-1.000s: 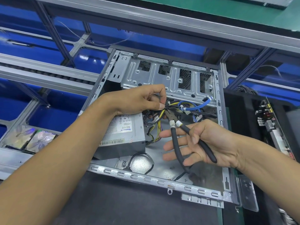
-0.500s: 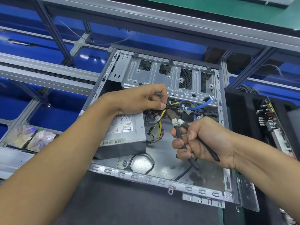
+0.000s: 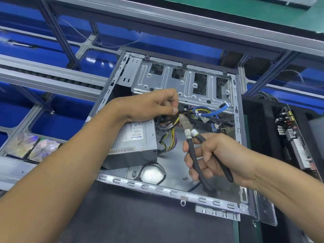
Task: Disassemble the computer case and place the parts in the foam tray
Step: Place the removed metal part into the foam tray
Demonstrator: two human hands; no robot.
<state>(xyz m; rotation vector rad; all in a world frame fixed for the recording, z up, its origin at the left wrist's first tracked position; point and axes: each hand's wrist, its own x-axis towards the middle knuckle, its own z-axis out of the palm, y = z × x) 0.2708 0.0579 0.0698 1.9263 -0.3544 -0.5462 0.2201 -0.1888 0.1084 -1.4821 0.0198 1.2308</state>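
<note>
Since half a second ago the right hand (image 3: 208, 155) has loosened slightly on the cutters (image 3: 196, 151); its fingers sit a little lower and farther apart on the two black handles, which have spread. Grip, right: fingers and thumb curled round both handles, cutter nose up against the cable bundle (image 3: 185, 114). Grip, left: the left hand (image 3: 149, 106) pinches that same bundle between thumb and fingertips, just left of the cutter nose; it has not shifted. Computer case (image 3: 175, 192) lies open on its side on the dark mat of the bench (image 3: 133, 218), bare metal floor showing. Grey power supply (image 3: 133, 148) sits inside at the left, label up, under the left wrist. Yellow and black wires (image 3: 171, 137) run down beside it; a blue cable (image 3: 216, 111) loops toward the drive cage (image 3: 178, 79) at the far side. Black foam tray (image 3: 259, 123) stands just right of the case, with a circuit board (image 3: 296, 139) in it. Beyond the bench: grey metal rails (image 3: 52, 76) over blue bins (image 3: 57, 123); two shiny discs (image 3: 33, 148) lie at far left.
</note>
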